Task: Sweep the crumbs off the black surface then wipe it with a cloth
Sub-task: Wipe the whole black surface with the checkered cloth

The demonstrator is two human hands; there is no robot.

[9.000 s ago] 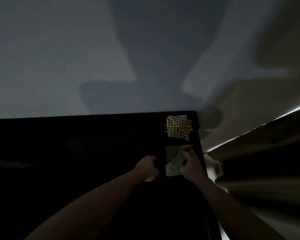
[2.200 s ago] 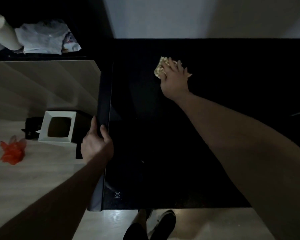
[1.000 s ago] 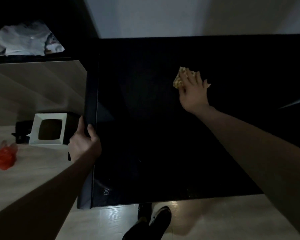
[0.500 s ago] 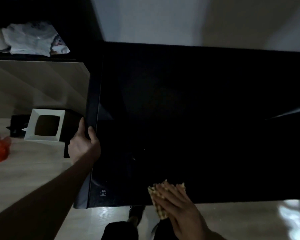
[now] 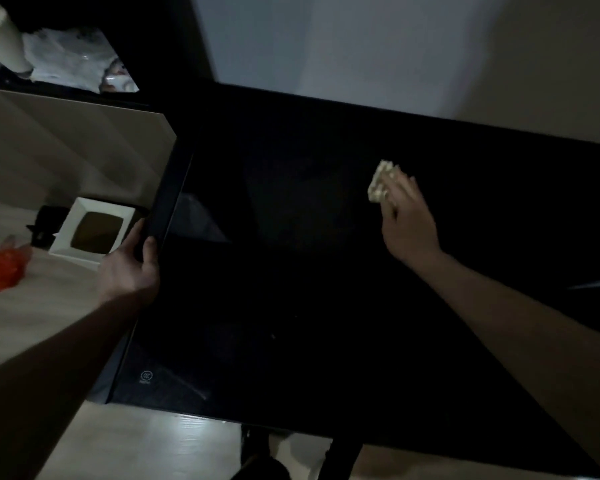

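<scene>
Presently the right hand (image 5: 407, 220) lay flat on the checkered cloth (image 5: 380, 181), fingers spread, pressing it onto the far right part of the black tabletop (image 5: 291, 271). The left hand (image 5: 129, 268) was clenched around the tabletop's left edge, thumb on top. A pale speck (image 5: 273, 336) near the front looked like a leftover crumb; in such dim light the cloth could easily pass it by, or push grit off the front edge onto the floor. Leaning hard on the glossy top might also shift it, hence the bracing grip. Off to the left stood a white box (image 5: 92, 230) and an orange bag (image 5: 0, 268) on the floor, well clear; nothing lay in the cloth's way.
</scene>
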